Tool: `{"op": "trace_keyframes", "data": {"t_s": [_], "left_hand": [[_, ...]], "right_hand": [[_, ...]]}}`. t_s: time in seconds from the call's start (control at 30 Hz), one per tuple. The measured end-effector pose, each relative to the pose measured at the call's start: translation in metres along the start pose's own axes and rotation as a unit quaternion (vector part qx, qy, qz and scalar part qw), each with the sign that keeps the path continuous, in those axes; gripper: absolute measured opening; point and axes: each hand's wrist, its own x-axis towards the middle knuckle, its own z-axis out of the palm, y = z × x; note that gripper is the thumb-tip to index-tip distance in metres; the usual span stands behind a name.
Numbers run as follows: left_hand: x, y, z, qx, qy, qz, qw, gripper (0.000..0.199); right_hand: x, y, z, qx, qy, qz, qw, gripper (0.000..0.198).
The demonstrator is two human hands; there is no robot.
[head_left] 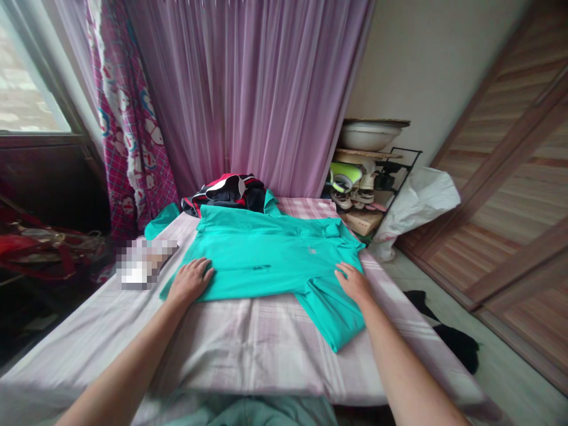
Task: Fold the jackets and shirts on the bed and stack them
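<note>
Clearly, the teal garment (pixel 266 248) lies across the middle of the table (pixel 248 349), at the centre of the dial, with one sleeve (pixel 337 319) trailing between four and five o'clock. At eight o'clock the left hand (pixel 193 279) rests palm down on the cloth, its fingers extended and lightly parted, with no pinch visible. Between three and four, the right hand (pixel 352 281) touches the cloth near the top of that sleeve, its fingers loosely spread; the underside is hidden, so I cannot tell whether any fabric is nipped beneath.

The likeliest trouble, I judge, is creasing: the cloth is thin and bunches easily, and the rumpled layers toward one o'clock could harden into wrinkles if the hands press before they are smoothed. Uneven pulling could also skew it, since the loose sleeve probably drags once the right hand shifts. The garment's end between two and three lies near the table's edge, so a careless push that way might send it over. At eleven, the dark clothing (pixel 252 198) sits right behind it and could snag or mix in. A leftward sweep might knock the blurred object (pixel 142 266) at nine.
</note>
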Motion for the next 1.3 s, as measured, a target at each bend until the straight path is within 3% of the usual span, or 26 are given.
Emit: {"op": "trace_keyframes", "data": {"t_s": [1.3], "left_hand": [[-0.004,0.0,0.007,-0.03,0.035,-0.007,0.999,0.044]], "right_hand": [[0.002,0.014,0.014,-0.001,0.041,-0.004,0.999,0.042]]}}
